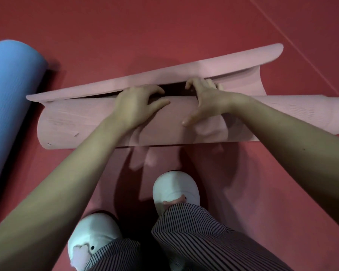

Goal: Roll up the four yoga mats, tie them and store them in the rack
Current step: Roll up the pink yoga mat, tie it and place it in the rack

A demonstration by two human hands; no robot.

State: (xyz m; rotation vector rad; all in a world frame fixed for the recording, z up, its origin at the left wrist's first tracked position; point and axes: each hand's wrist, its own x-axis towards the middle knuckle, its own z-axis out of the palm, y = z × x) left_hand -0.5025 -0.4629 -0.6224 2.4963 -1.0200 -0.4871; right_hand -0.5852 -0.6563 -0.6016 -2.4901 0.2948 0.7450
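The pink yoga mat (76, 122) lies across the middle of the frame on the red floor (164, 26). Its long axis runs left to right and tilts slightly up toward the right. The rolled part is on the near side. The unrolled loose flap (164, 73) lifts away on the far side, toward the top of the frame, so the next turn has to go away from the person and over that flap. Both hands sit side by side at the middle of the roll, equally near the seam. The left hand (139, 106) has its fingers curled over the crest of the roll. The right hand (207, 100) hooks its fingers into the dark gap between flap and roll, with its thumb spread on the near face. The roll looks loose and fat, with a matte, finely ribbed surface. Its right end seems to stick out unevenly, though I cannot tell whether that is the same mat. A rolled blue yoga mat (10, 85) lies apart at the left edge.
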